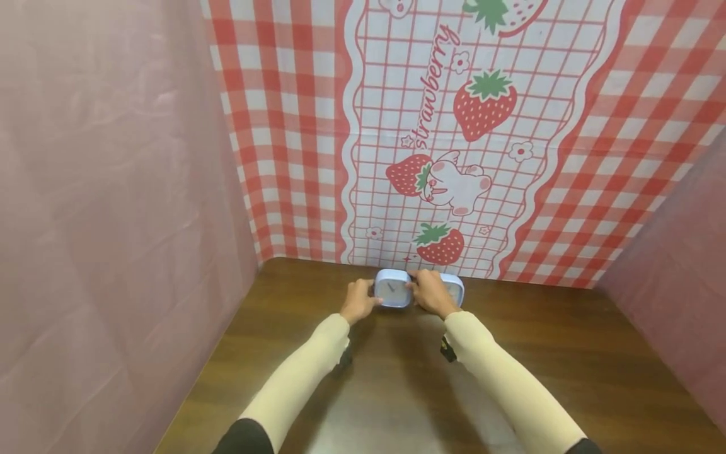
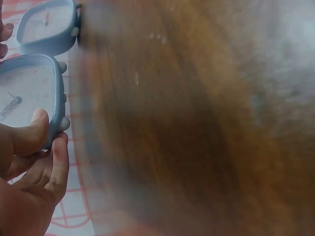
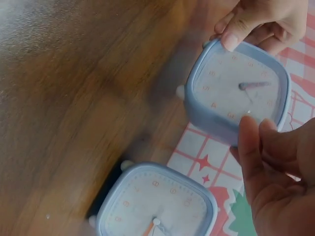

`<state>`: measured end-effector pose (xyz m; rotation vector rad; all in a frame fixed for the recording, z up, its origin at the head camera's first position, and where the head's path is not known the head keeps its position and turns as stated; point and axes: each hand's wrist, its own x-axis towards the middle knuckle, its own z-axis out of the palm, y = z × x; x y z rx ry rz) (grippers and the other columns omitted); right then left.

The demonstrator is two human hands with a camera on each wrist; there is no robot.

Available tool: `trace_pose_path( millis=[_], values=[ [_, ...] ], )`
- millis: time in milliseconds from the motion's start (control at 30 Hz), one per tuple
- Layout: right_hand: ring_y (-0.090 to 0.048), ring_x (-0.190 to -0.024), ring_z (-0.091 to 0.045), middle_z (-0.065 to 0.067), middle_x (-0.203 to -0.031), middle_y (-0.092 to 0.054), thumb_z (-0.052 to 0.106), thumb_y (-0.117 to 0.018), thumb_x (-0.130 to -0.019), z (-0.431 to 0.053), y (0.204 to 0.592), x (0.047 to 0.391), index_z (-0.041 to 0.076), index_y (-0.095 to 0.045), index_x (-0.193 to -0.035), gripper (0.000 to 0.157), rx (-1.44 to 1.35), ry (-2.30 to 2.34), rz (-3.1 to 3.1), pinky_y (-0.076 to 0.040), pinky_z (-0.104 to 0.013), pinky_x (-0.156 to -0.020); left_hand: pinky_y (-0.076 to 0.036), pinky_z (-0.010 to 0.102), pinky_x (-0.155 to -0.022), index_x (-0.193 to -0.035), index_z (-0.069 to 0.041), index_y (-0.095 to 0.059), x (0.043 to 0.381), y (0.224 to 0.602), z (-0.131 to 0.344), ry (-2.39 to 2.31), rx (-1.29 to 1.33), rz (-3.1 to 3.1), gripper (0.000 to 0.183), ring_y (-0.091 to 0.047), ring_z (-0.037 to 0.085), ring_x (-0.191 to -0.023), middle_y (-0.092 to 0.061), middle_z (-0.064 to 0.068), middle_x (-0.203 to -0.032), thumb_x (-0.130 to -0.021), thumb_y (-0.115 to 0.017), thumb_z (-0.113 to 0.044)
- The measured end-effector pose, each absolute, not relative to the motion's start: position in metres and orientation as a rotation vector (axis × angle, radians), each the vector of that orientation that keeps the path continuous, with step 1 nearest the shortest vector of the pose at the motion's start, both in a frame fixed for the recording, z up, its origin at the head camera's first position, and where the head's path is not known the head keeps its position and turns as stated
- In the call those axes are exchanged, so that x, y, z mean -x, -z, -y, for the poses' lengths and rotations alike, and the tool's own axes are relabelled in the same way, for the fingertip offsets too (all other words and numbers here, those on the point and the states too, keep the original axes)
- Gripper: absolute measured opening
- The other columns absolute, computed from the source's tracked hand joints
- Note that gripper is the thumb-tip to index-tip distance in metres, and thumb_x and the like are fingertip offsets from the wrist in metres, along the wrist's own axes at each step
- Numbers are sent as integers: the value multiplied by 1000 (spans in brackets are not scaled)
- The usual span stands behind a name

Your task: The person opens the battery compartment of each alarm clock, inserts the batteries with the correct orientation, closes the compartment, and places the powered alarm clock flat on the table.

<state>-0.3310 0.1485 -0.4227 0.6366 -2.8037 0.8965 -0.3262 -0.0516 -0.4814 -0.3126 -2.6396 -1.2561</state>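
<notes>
Two light blue alarm clocks with rounded square cases and white dials are at the far side of the wooden table. The left alarm clock (image 1: 392, 289) is held by both hands, one at each side. My left hand (image 1: 358, 301) pinches its left edge, thumb over the front rim and fingers behind, as the left wrist view shows. On the opposite edge, my right hand (image 3: 280, 172) grips the same clock with its fingertips on the rim. Partly hidden behind the right hand in the head view, the second alarm clock (image 3: 157, 201) stands to the right, untouched.
The brown wooden table (image 1: 386, 391) stretches toward me. Right behind the clocks hangs a red-and-white checked strawberry cloth (image 1: 397, 214). Pink curtains close off the left side (image 1: 125, 221) and the right side (image 1: 669, 252).
</notes>
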Motion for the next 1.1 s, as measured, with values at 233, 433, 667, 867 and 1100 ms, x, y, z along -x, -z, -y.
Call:
trace_pose_path(
  millis=[233, 433, 667, 867, 1100],
  values=[
    [-65, -46, -18, -18, -76, -71, -1, -64, -98, -143, 419, 331, -8, -72, -117, 22, -525, -914, 2786, -54, -26, -45, -52, 44, -102, -120, 6, -72, 332, 481, 48, 1275, 319, 2636, 38, -67, 36, -114, -74, 19, -115, -85, -83, -6],
    [-64, -44, -17, -17, -75, -70, 0, -63, -98, -138, 420, 333, -4, -75, -104, 13, -517, -911, 2793, -54, -27, -46, -50, 44, -105, -121, 7, -71, 334, 482, 49, 1298, 280, 2643, 39, -65, 37, -118, -73, 20, -117, -86, -82, -4],
    [-60, -40, -10, -4, -60, -64, 1, -65, -98, -135, 427, 332, -4, -71, -89, 12, -505, -860, 2802, -55, -29, -53, -50, 45, -106, -124, 7, -69, 331, 485, 49, 1307, 222, 2674, 43, -63, 38, -120, -71, 22, -119, -85, -83, -4],
    [-62, -42, -13, -4, -57, -63, 2, -65, -98, -133, 427, 331, -5, -73, -91, 12, -466, -865, 2815, -54, -29, -54, -47, 44, -109, -127, 8, -67, 331, 485, 49, 1291, 204, 2692, 49, -61, 38, -125, -68, 23, -126, -84, -84, -7],
    [-63, -44, -13, -8, -64, -66, 4, -65, -99, -133, 428, 327, -4, -73, -93, 13, -418, -873, 2852, -56, -28, -54, -45, 44, -110, -130, 9, -64, 327, 487, 48, 1285, 172, 2734, 51, -59, 38, -128, -66, 24, -130, -86, -83, -9]
  ],
)
